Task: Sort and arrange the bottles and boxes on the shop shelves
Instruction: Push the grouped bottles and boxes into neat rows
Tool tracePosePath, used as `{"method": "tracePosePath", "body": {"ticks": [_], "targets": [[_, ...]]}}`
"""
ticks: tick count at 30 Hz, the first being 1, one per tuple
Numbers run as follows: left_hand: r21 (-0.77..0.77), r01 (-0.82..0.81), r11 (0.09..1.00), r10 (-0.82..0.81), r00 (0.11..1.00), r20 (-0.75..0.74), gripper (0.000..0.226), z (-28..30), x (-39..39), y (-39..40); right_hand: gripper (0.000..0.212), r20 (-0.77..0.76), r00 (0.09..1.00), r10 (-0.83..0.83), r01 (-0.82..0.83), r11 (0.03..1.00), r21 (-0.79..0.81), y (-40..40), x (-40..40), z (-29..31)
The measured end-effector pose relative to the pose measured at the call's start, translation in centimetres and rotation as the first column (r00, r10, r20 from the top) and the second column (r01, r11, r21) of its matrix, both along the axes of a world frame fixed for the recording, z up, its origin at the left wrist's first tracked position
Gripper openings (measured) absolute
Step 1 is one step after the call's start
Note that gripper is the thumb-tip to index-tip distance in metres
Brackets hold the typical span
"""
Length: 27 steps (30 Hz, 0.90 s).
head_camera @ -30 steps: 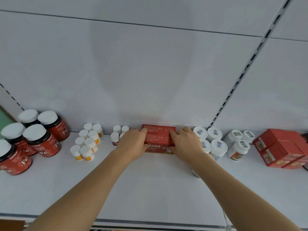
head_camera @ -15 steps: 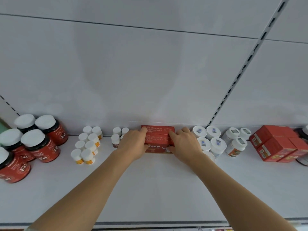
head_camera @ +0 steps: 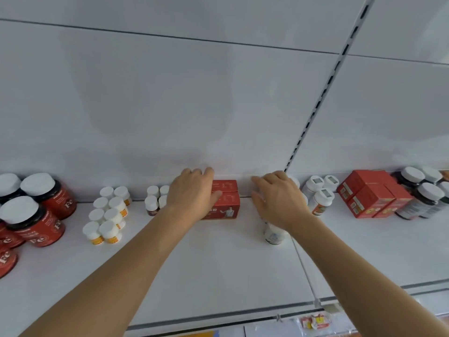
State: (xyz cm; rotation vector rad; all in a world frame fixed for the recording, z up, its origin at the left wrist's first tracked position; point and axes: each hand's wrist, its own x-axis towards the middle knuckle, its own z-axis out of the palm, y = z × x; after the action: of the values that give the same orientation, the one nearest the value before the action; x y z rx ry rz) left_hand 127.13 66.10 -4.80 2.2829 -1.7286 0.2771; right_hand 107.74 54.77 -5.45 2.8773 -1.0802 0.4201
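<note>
Centrally, boxes: two red boxes (head_camera: 224, 199) stood stacked against the back panel of the white shelf (head_camera: 218, 263), roughly midway along it.
Left hand: the left hand (head_camera: 192, 195) rested on the stack's left end, fingers loosely curved over the top edge and thumb lying across the front face.
Right hand: the right hand (head_camera: 279, 198) hovered just right of the stack, apart from it, fingers relaxed and spread, gripping nothing.
Beneath the right hand: a white bottle (head_camera: 274, 233) stood partly hidden under the wrist.
Left of the boxes: a few small dark bottles with white caps (head_camera: 152, 203), then a cluster of small orange-labelled bottles (head_camera: 109, 215), then large red jars marked "Fe" (head_camera: 38, 215).
Right of the boxes: white-capped bottles (head_camera: 320, 198), a pile of red cartons (head_camera: 371, 194), and dark jars (head_camera: 425, 193) near the edge.
</note>
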Motion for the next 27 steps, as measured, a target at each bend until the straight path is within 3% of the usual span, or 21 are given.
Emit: {"method": "tracePosePath", "body": {"ticks": [3, 8, 15, 21, 27], "targets": [[-0.043, 0.11, 0.993, -0.112, 0.992, -0.062, 0.036, 0.7, -3.2, -1.7, 0.048, -0.017, 0.997, -0.069, 0.069, 0.997, 0.018, -1.7, -3.4, 1.0], [0.017, 0.164, 0.986, -0.16, 0.979, -0.125, 0.034, 0.1, -7.6, -5.1, 0.07, -0.141, 0.986, -0.084, 0.096, 0.992, 0.08, -4.4, -8.5, 1.4], [0.162, 0.081, 0.983, -0.051, 0.981, -0.185, 0.046, -1.9, -11.1, -8.6, 0.095, -0.363, 0.93, 0.065, -0.039, 0.996, 0.077, -7.6, -10.4, -0.1], [0.231, -0.035, 0.972, 0.084, 0.975, -0.206, 0.047, -3.1, -12.8, -9.9, 0.085, -0.357, 0.919, 0.165, -0.143, 0.986, 0.088, -9.1, -10.3, -1.3], [0.227, -0.063, 0.972, 0.114, 0.97, -0.216, 0.045, -3.5, -13.3, -10.3, 0.085, -0.339, 0.918, 0.207, -0.186, 0.978, 0.093, -9.5, -10.3, -1.9]]}}
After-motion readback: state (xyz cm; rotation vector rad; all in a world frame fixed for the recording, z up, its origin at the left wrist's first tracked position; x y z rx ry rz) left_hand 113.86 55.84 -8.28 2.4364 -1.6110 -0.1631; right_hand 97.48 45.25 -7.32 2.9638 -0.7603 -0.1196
